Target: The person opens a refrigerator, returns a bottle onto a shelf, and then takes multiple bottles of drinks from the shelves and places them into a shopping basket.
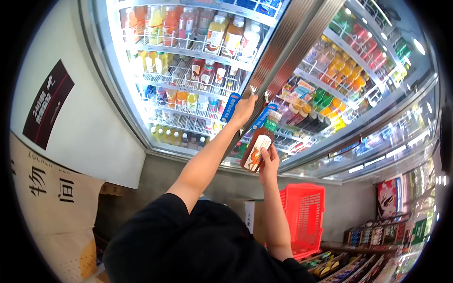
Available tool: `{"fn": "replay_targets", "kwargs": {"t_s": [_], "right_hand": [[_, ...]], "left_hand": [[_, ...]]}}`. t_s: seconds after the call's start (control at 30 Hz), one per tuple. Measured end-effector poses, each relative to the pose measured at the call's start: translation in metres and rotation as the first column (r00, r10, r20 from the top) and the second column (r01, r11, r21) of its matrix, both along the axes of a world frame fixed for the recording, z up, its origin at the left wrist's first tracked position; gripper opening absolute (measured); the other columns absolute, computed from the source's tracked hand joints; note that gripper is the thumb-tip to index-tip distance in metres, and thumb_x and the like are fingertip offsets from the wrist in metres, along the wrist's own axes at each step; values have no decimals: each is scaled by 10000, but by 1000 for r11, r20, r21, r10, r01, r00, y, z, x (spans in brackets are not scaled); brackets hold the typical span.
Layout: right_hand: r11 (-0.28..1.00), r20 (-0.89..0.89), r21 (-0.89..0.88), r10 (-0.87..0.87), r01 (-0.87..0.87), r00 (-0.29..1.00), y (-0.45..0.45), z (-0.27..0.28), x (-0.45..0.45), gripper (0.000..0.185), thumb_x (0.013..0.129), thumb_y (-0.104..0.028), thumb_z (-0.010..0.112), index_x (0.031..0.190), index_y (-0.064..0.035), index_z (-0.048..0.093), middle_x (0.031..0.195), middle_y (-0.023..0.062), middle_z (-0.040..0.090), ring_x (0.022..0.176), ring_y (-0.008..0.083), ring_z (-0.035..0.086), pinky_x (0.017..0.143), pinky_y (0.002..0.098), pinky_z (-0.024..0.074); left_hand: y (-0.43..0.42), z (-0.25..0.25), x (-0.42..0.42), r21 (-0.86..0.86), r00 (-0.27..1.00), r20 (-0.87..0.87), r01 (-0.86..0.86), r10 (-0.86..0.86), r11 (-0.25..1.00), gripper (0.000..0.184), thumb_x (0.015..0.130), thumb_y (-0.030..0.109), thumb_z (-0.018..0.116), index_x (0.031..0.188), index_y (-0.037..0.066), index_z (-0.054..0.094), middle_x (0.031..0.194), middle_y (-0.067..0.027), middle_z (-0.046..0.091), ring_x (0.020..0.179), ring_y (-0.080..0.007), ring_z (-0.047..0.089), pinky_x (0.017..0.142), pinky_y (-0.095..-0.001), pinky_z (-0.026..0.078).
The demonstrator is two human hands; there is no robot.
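My left hand (243,111) reaches up to the upright frame between two glass fridge doors. Its fingers are closed around the door handle (253,90), beside a blue sticker (230,107). In my right hand (269,163) is a drink bottle (257,150), held tilted near the right-hand door. The bottle has dark brown contents, a white label with an orange figure, and a green band at its neck. My fingers grip its lower side. Behind the left glass door (188,85), rows of bottled drinks stand on white wire shelves.
A red plastic basket (319,214) stands below and right of my right arm. Near my body is a cardboard box (257,214). More drinks fill the right-hand fridge (330,70). Racks of packaged goods (377,236) stand at the lower right; a printed beige curtain (56,207) hangs left.
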State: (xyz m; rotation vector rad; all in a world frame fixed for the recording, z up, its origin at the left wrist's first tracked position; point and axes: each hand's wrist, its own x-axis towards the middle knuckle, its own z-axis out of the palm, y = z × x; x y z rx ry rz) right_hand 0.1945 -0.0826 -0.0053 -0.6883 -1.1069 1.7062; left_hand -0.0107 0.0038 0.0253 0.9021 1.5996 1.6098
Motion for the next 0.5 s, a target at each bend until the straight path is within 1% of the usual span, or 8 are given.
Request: {"fn": "replay_targets", "kwargs": {"t_s": [0.03, 0.07, 0.13, 0.2, 0.27, 0.4, 0.43, 0.5], "right_hand": [[1000, 0, 6, -6, 6, 1000, 2, 0, 3, 457, 923, -83, 631, 1332, 42, 470, 1239, 102, 604, 1107, 150, 579, 963, 288, 445], [1000, -3, 9, 3, -3, 1000, 3, -2, 4, 458, 925, -80, 629, 1335, 43, 467, 1241, 103, 603, 1108, 154, 579, 967, 289, 443], [1000, -28, 25, -8, 9, 1000, 2, 0, 12, 432, 936, -71, 605, 1329, 44, 468, 1220, 100, 608, 1091, 154, 587, 947, 285, 456], [998, -18, 57, 7, -6, 1000, 1, 0, 18, 430, 943, -107, 589, 1331, 27, 461, 1177, 87, 608, 1046, 168, 605, 925, 318, 485], [998, -25, 51, 33, -32, 999, -5, 4, 23, 407, 945, -110, 587, 1312, 21, 470, 1164, 81, 611, 1025, 160, 613, 903, 313, 495], [996, -20, 59, 70, -68, 997, -17, 3, 31, 393, 939, -87, 605, 1295, 27, 485, 1154, 77, 617, 1024, 131, 602, 896, 275, 476], [995, -21, 59, 77, -75, 997, -23, 4, 34, 395, 940, -88, 604, 1296, 28, 482, 1156, 78, 616, 1028, 131, 600, 902, 274, 472], [994, -30, 57, 91, -89, 995, -32, 6, 39, 414, 942, -90, 603, 1313, 32, 468, 1165, 85, 616, 1045, 132, 594, 920, 274, 463]], "left_hand": [[0, -1, 0, -13, 1000, -19, -1, 0, 1000, 625, 931, 489, 444, 864, -99, 648, 833, -326, 644, 877, -435, 646, 757, -479, 433], [-2, -4, -1, 5, 998, -51, -20, 21, 1000, 638, 928, 506, 433, 887, -90, 656, 874, -339, 641, 932, -454, 636, 775, -488, 439], [-15, -4, 14, 77, 995, 0, -98, 99, 992, 597, 923, 481, 474, 571, 0, 490, 523, -69, 486, 539, -171, 454, 558, -384, 354], [-36, -4, 24, 84, 990, -33, -135, 138, 987, 598, 926, 471, 471, 560, -2, 473, 508, -60, 456, 527, -159, 428, 540, -381, 338], [-61, 0, 29, 82, 998, -8, -67, 68, 994, 585, 928, 454, 473, 551, 7, 455, 510, -37, 436, 525, -146, 406, 534, -369, 329], [-101, -3, 43, 107, 990, 122, -81, 68, 991, 544, 925, 414, 488, 519, 65, 394, 507, 18, 359, 513, -105, 322, 517, -338, 282], [-111, -4, 42, 24, 997, 54, -52, 51, 998, 613, 912, 475, 453, 659, -74, 559, 556, -167, 536, 573, -251, 528, 604, -410, 399], [-130, -4, 48, 47, 997, 66, -52, 49, 998, 596, 917, 452, 454, 645, -70, 548, 556, -153, 533, 564, -234, 509, 593, -409, 383]]}}
